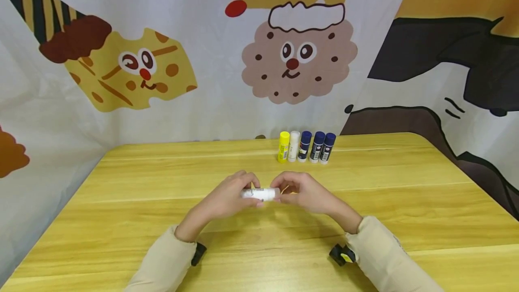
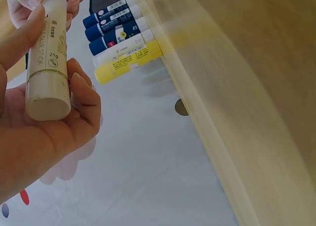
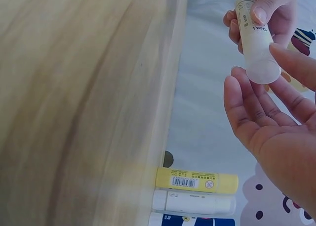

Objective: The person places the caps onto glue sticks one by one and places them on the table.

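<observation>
A white glue stick (image 1: 261, 194) is held level above the table between both hands. My left hand (image 1: 231, 196) grips its body, thumb on the near side and fingers round the far side; printed text and "21g" show in the left wrist view on the glue stick (image 2: 48, 58). At the other end, my right hand (image 1: 306, 192) pinches the translucent cap (image 3: 262, 67) between thumb and a finger. The remaining fingers of the right hand (image 3: 276, 122) are loosely bent beneath, off the stick.
Near the table's back edge stand a yellow glue stick (image 1: 283, 148), a white one (image 1: 293, 147) and several dark blue ones (image 1: 318, 147), upright in a row. A wooden table (image 1: 162, 170) lies beneath the hands. Behind it hangs a cartoon-printed cloth (image 1: 219, 57).
</observation>
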Demonstrator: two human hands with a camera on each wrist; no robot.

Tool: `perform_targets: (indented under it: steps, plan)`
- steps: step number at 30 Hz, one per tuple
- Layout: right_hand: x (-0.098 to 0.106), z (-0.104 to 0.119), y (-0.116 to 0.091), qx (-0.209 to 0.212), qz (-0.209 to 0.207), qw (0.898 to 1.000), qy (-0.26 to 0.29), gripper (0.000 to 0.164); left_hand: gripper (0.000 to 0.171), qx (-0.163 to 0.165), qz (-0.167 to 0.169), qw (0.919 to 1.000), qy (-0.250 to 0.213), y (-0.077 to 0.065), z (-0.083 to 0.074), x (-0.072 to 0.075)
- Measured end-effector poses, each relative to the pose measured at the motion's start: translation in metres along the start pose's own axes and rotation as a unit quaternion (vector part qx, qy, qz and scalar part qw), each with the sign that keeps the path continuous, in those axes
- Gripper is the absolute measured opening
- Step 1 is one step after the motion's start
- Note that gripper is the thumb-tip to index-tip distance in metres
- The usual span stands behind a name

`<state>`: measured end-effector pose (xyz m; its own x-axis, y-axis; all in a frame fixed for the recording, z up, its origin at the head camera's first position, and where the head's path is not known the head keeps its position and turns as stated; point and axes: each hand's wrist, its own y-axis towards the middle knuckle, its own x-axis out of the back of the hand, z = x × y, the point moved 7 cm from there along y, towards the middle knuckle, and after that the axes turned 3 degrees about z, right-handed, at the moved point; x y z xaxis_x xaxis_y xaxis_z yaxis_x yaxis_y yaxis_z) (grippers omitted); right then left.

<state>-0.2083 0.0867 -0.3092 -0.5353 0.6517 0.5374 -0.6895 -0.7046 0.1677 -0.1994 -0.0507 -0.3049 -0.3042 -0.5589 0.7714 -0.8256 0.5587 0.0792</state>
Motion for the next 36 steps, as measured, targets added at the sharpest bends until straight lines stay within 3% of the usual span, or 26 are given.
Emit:
perform_targets:
  steps: [13,36]
  plan:
    - [-0.0003,0.0020,-0.0001,0.003,-0.002,1.000,-0.011,0.019,0.025,0.006,-0.009,0.9999,0.002,-0.0005,-0.0022,0.0000]
    - [-0.0016,0.0044,-0.0004,0.004,-0.007,1.000,0.019,0.020,0.025,-0.019,-0.007,0.9998,-0.002,-0.0012,-0.0065,-0.0008]
